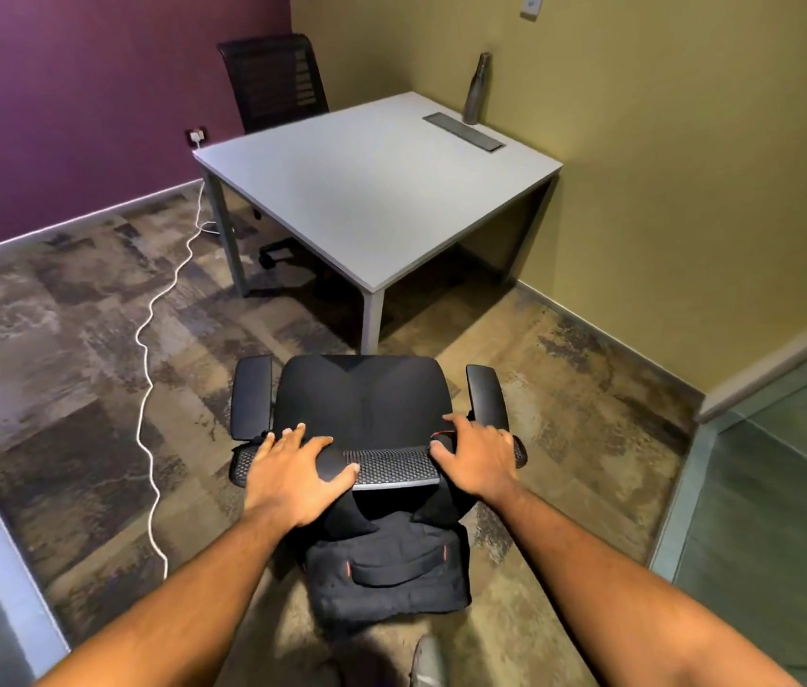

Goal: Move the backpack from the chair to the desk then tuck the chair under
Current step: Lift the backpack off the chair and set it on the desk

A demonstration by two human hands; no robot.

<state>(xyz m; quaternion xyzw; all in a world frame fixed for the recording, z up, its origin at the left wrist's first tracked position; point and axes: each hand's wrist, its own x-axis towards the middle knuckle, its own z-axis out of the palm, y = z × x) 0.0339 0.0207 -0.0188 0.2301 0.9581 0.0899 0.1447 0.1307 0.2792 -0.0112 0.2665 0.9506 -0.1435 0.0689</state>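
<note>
A black office chair [361,399] stands in front of me with its back toward me, a short way from the white desk [381,190]. A black backpack [391,577] hangs behind the backrest, its two straps draped over the mesh top edge [391,466]. My left hand [292,468] lies over the left strap on top of the backrest, fingers spread and curled over the edge. My right hand [475,458] clasps the right strap and the backrest top. The chair seat has nothing on it.
A second black chair [275,84] is tucked at the desk's far side. A metal bottle [476,89] and a cable tray [464,132] sit at the desk's back edge. A white cable [146,369] runs across the carpet on the left. Glass panels stand on both sides.
</note>
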